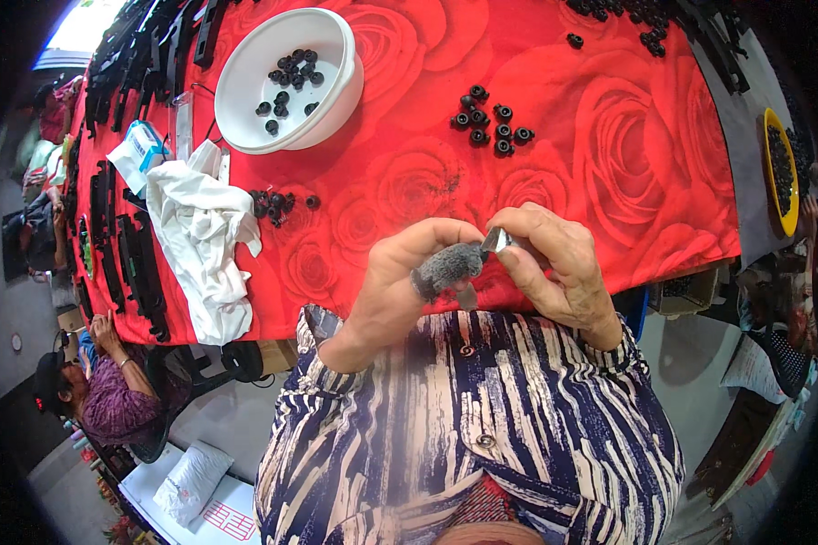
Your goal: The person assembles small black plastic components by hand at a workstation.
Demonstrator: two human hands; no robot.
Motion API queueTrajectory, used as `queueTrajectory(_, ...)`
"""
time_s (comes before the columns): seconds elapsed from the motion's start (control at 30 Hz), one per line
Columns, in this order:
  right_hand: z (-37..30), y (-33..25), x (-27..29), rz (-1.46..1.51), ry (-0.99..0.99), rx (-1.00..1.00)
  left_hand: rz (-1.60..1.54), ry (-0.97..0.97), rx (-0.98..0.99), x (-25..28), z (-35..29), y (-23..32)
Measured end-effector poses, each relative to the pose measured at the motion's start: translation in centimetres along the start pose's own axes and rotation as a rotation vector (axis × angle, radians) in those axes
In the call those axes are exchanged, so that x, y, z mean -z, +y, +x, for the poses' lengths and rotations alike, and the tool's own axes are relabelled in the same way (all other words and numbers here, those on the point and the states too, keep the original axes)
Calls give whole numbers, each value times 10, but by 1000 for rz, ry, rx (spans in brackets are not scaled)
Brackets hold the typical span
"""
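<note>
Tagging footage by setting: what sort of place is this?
Probably a small, informal workshop: small black parts grouped on a red tablecloth, long black strips along its left side, and another person at its edge.

Streaked navy-cream shirt [386,436], fuzzy grey finger cover [445,271]

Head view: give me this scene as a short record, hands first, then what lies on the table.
Left hand: gray covering on at least one finger; grip unclear
Right hand: pinching shiny metal piece
White bowl: black parts inside
Black cluster: loose, right of the bowl
White cloth: crumpled, left of the hands
Tablecloth: red, rose-patterned
</note>
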State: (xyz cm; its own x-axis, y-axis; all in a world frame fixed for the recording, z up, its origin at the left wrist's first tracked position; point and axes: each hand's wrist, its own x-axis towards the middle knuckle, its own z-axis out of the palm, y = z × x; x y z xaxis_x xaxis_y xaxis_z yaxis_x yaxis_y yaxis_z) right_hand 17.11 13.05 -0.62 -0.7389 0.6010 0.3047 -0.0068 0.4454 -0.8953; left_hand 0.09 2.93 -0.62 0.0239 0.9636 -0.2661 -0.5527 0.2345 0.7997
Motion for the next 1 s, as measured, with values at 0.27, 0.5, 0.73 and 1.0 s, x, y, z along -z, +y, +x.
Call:
queueTrajectory(0.27,1,5,-2,17,9,6,27,27,16,-2,1,2)
queueTrajectory(0.5,3,7,-2,26,28,-16,27,43,42,-1,5,2)
queueTrajectory(0.73,2,12,-4,68,35,-44,37,58,93,2,6,3)
queueTrajectory(1.0,2,16,-4,86,37,-46,15,73,68,1,8,0)
